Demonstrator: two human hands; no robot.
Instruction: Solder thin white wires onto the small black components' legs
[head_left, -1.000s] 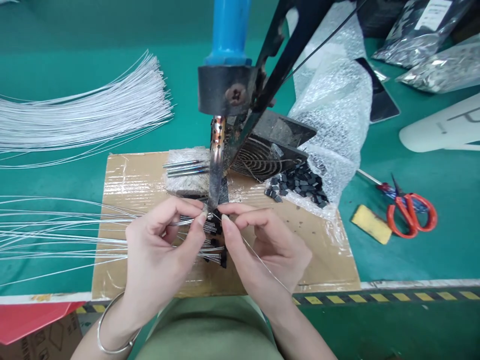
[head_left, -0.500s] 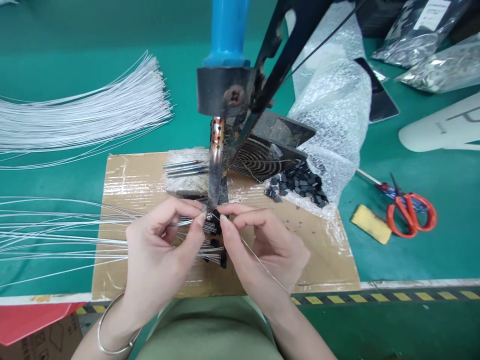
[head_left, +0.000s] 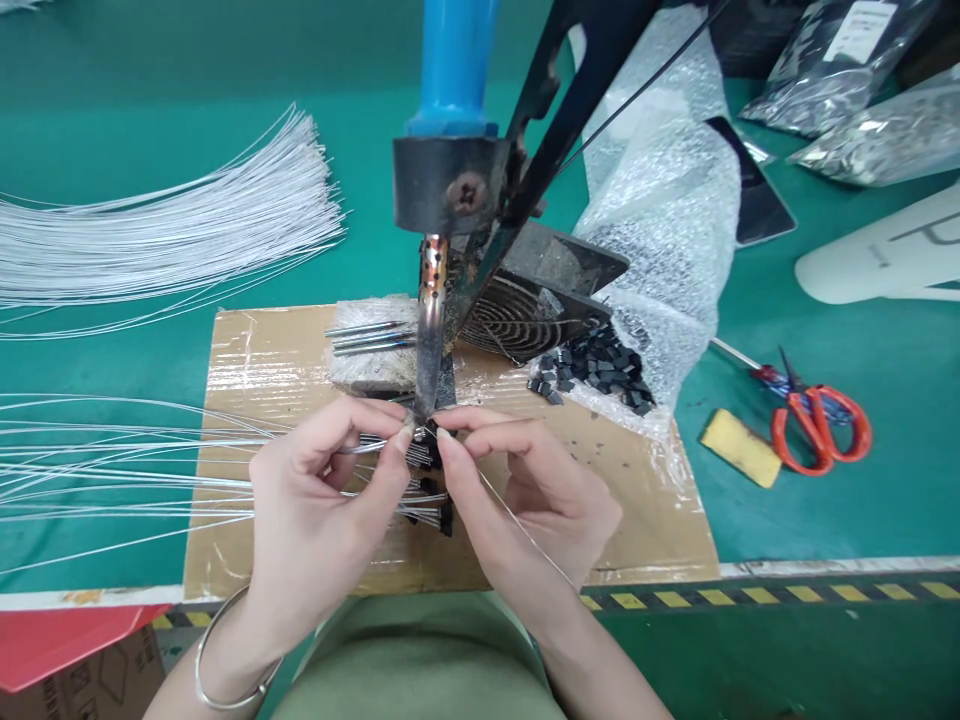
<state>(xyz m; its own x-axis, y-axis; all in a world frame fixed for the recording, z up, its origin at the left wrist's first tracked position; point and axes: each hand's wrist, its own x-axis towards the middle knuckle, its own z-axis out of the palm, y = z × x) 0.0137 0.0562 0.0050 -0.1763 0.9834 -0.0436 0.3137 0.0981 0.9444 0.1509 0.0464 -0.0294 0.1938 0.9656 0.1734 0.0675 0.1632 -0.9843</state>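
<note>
Below the tip of a clamped soldering iron (head_left: 430, 350), my left hand (head_left: 319, 500) is closed in a pinch, thumb against forefinger. It grips a white wire, whose end and a tiny metal part under the iron are mostly covered by fingertips. My right hand (head_left: 536, 490) pinches a thin solder wire (head_left: 521, 525), which trails back across the palm to the wrist. Its fingertips nearly meet those of the left hand at the iron tip. Several white wires (head_left: 217, 485) run in from the left, ending at small black pieces (head_left: 447, 517) beneath the hands.
Cardboard (head_left: 645, 530) covers the work area. Behind the iron's black stand arm (head_left: 555, 130) lie a fan (head_left: 517, 315), black chips (head_left: 600, 365) and bubble wrap (head_left: 660, 200). Orange-handled scissors (head_left: 806, 450), a yellow sponge (head_left: 741, 447) and a white cup (head_left: 877, 250) lie right; a wire bundle (head_left: 187, 230), left.
</note>
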